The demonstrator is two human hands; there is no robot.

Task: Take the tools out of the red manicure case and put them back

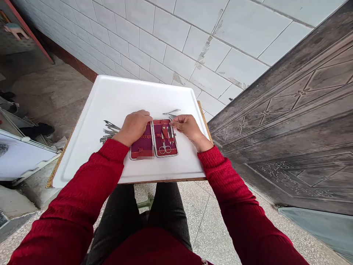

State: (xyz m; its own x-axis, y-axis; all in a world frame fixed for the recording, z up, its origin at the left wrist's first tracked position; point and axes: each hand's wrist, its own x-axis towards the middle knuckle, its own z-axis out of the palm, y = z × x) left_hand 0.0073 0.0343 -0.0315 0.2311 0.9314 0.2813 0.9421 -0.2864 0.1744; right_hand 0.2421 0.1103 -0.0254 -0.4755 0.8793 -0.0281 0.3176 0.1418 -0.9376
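Observation:
A red-lined manicure case [134,155] lies open flat on the white tabletop. My left hand [135,127] covers much of its left half, with the fingers bent over the top edge near the hinge. In the right half, small scissors [165,148], a red-handled tool [164,131] and slim metal tools [170,135] sit under red straps. My right hand [187,129] is at this half's upper right corner, thumb and fingertips pinched at the top of the slim tools. Whatever is between those fingertips is too small to make out.
Several loose metal tools [109,129] lie left of the case, partly behind my left wrist. More metal tools, among them a plier-like one [171,111], lie beyond my right hand. A white tabletop [124,92] meets a tiled wall [154,33]. A dark carved panel [289,121] stands right.

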